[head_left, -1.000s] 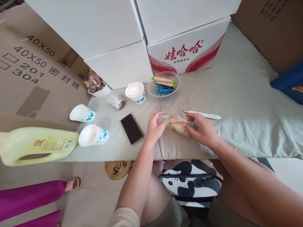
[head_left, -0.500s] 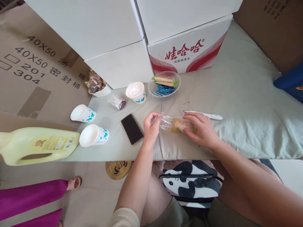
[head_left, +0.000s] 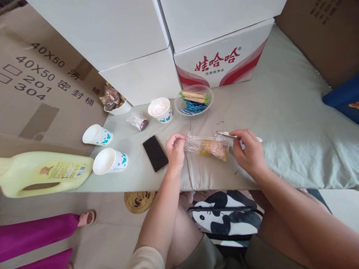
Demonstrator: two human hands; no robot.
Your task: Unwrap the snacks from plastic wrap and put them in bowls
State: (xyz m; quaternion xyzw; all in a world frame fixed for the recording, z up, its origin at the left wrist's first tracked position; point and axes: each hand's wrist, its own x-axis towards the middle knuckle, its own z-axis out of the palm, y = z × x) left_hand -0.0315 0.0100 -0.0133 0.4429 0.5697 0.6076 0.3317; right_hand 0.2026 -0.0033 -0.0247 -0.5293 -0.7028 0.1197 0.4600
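My left hand (head_left: 175, 146) pinches the left end of a clear plastic wrapper (head_left: 193, 144). Inside the wrapper shows a golden-brown and yellow piece (head_left: 214, 148), whose kind I cannot make out; it lies on the cloth. Just right of it is my right hand (head_left: 248, 149), fingers bent, thumb and forefinger slightly apart. This hand partly covers a slim white tool (head_left: 223, 133) with a dark tip; whether it touches the tool or the wrapper's edge is unclear.
A phone (head_left: 155, 153) lies left of my hands. Paper cups (head_left: 110, 161), a yellow jug (head_left: 50, 173), a small packet (head_left: 137, 121) and a clear bowl (head_left: 194, 100) of packets stand around. Boxes (head_left: 221, 56) line the back. Another person's purple trouser leg (head_left: 39, 233) is at lower left.
My right hand has come off the wrapped piece and moved right, over the white tool. More of the wrapped piece now shows. My left hand keeps its pinch on the wrapper.
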